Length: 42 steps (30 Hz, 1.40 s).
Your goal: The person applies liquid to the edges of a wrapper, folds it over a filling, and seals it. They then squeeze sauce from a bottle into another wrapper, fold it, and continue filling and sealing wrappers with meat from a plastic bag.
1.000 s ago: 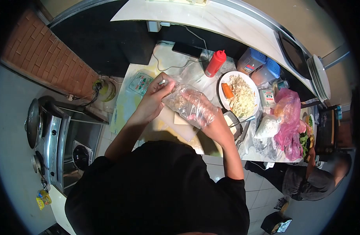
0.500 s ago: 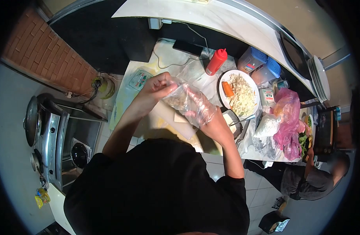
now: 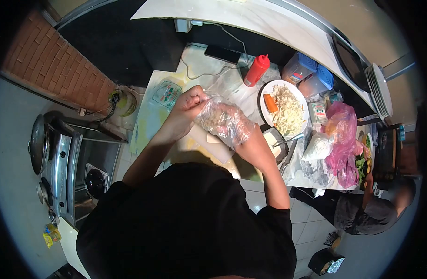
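Note:
A clear plastic bag (image 3: 218, 118) is stretched between my two hands over the counter. My left hand (image 3: 189, 104) is closed on the bag's edge, its fingers curled. Inside the bag is my right hand (image 3: 243, 135), the crinkled plastic covering its fingers, so their exact pose is hard to make out. Under the bag lies a pale board (image 3: 209, 143). To the right of my right hand stand a container with white contents (image 3: 273, 138) and a white plate (image 3: 265, 118) with shredded food and an orange piece.
A red squeeze bottle (image 3: 256, 71), a phone (image 3: 222, 54), lidded containers (image 3: 299, 69) and a pink bag (image 3: 341, 135) are on the counter. Another person (image 3: 371, 211) is at the far right. A stove (image 3: 64, 162) stands left.
The plastic has been drawn further over my right hand and is more bunched. My left hand has shifted only slightly. At the right, the other person has moved a little.

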Each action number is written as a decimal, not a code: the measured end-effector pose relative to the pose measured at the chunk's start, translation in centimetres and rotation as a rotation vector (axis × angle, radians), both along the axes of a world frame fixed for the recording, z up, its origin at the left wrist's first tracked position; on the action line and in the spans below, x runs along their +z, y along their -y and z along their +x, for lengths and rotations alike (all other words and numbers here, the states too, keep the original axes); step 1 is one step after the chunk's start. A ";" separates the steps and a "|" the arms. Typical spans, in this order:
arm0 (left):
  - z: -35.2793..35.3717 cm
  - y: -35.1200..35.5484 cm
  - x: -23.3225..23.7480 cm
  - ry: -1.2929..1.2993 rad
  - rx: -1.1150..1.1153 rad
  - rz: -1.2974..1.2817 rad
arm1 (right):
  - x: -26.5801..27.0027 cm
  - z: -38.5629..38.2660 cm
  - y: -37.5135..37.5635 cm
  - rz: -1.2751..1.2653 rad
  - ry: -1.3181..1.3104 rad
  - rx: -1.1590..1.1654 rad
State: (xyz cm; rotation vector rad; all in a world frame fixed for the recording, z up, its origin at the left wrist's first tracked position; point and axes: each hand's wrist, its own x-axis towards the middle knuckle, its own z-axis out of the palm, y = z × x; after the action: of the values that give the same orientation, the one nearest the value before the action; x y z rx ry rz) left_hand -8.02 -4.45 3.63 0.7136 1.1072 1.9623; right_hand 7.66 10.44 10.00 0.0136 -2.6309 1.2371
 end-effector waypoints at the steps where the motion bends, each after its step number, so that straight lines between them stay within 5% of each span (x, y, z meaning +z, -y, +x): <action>1: 0.0 0.0 -0.1 0.000 0.000 -0.002 | 0.2 -0.1 0.0 -0.076 0.048 0.008; 6: 1.7 0.3 3.8 0.315 -0.024 -0.123 | -1.1 0.1 -0.3 -0.147 -0.016 -0.033; 10: 2.2 1.1 4.2 0.315 -0.152 -0.122 | 0.0 0.3 -0.5 -0.159 -0.083 -0.070; 12: 1.5 1.0 2.3 0.037 -0.242 -0.216 | -0.4 0.1 -0.9 -0.154 -0.072 -0.071; 22: 0.7 1.3 1.1 0.150 -0.100 -0.191 | -0.1 1.2 -2.8 -0.265 0.138 -0.042; 28: -1.1 -0.8 -3.2 0.160 -0.022 -0.283 | -1.3 1.9 -4.6 -0.118 0.101 -0.099; 31: -1.4 -4.4 -7.7 0.480 0.142 -0.293 | -5.2 1.6 -6.6 0.011 0.076 -0.159; 33: -2.4 -6.7 -10.8 0.724 -0.043 -0.118 | -6.8 1.6 -7.8 -0.062 0.155 -0.154; 35: -2.4 -8.6 -12.0 0.730 -0.055 -0.131 | -8.9 1.7 -9.2 -0.392 0.266 -0.165; 40: -4.1 -12.7 -14.8 0.719 0.021 -0.148 | -11.7 1.8 -10.9 -0.254 0.197 -0.166; 42: -5.1 -14.5 -16.8 0.701 0.065 -0.170 | -12.2 1.9 -11.5 -0.021 0.085 -0.148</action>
State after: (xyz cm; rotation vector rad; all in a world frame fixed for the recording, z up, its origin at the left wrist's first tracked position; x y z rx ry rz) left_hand -13.11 10.03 -13.18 -0.1153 0.8411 1.9092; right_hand 9.59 21.96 -2.15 -0.2382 -2.6352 1.2406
